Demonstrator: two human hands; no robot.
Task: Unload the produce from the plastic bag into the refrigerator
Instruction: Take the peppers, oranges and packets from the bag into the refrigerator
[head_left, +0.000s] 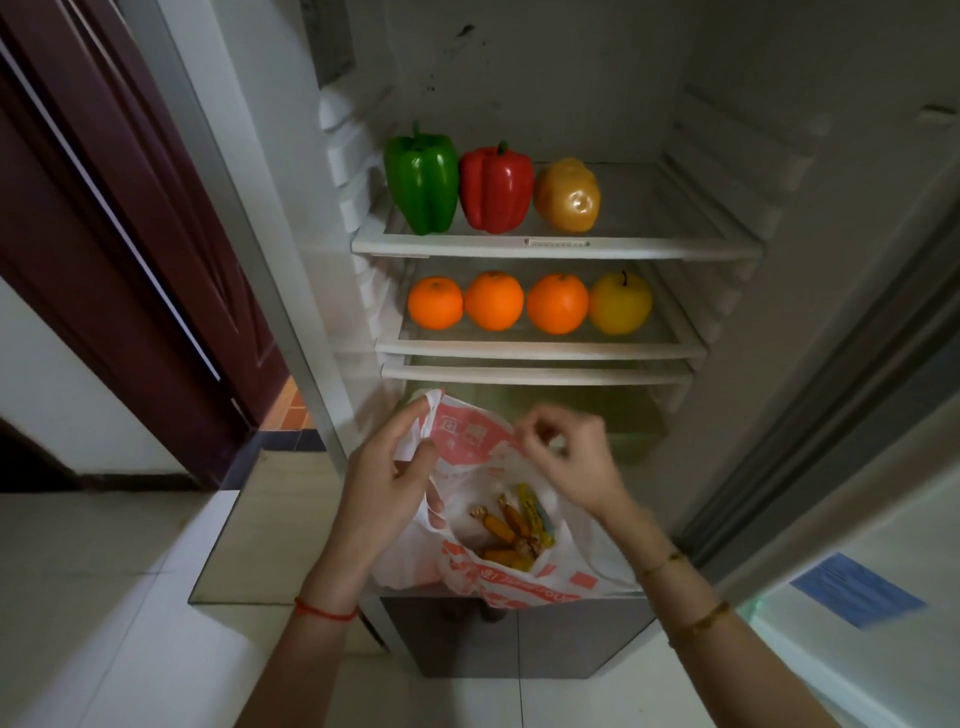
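Note:
A white and red plastic bag (470, 447) hangs open in front of the fridge's lower part. My left hand (389, 467) grips its left rim, and my right hand (566, 457) pinches the far rim. Inside the bag lie several small orange-brown produce pieces and a yellow one (514, 525). On the top shelf (675, 249) stand a green pepper (422, 176), a red pepper (496, 189) and a yellow pepper (567, 196). The second shelf (670, 351) carries three oranges (493, 300) and a yellow apple (620, 303).
The open fridge door (857, 597) stands at the right with a blue sticker. A dark red room door (130, 260) is at the left. A third shelf (519, 373) lies just below the second. Pale floor tiles (104, 597) spread below.

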